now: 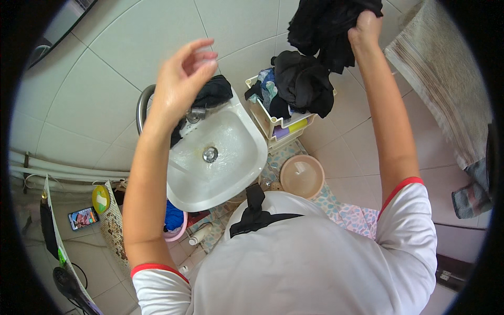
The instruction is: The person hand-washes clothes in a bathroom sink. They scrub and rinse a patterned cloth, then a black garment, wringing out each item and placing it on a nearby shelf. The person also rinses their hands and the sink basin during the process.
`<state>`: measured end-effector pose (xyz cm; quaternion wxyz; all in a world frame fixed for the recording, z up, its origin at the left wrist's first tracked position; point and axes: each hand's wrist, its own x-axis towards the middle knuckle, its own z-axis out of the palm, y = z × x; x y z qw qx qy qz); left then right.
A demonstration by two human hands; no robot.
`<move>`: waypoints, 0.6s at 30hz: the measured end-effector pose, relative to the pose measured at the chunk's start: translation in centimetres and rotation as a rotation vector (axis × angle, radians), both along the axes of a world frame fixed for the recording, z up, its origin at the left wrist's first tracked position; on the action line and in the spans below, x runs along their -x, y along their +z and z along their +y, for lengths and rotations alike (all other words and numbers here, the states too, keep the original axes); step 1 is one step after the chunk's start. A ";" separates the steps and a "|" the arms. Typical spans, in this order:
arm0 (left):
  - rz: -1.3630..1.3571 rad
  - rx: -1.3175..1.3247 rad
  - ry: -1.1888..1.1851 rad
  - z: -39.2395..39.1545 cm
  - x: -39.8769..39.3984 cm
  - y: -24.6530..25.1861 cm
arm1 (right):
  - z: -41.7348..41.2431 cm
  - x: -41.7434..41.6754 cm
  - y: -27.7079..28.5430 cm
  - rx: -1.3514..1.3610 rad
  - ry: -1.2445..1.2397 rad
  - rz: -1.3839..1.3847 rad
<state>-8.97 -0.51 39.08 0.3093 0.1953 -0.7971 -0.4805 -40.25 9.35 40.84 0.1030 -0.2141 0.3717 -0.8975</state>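
Observation:
My right hand [366, 29] is raised at the top right, closed around a black garment [327, 27] that hangs down from it. Just under that garment lies a heap of dark clothes [303, 80] on top of a cream plastic rack [271, 122]. My left hand [187, 73] is lifted over the back of the white washbasin [240, 145], fingers apart and curled, with nothing in it. Behind it a wet-looking black cloth [214, 91] rests on the basin's back ledge by the metal tap [195, 114]. The bowl is wet around its drain [210, 154].
A pinkish basin with water [302, 176] stands on the floor right of the washbasin. A pink tub [177, 232] holds blue cloth [173, 216]. Towels [437, 78] hang at right. A phone [83, 218], a hairbrush [65, 281] and white pipes [71, 173] are at left.

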 end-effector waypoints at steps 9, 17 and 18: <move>-0.090 0.377 0.388 4.5 -7.1 -5.7 | 0.4 3.1 -21.8 -1.536 -0.230 1.045; -0.059 0.289 0.666 6.1 -14.4 -8.3 | 0.7 2.1 -20.1 -1.672 -0.032 1.290; -0.062 0.304 0.707 6.3 -15.3 -8.8 | 0.8 1.8 -19.1 -1.715 0.052 1.308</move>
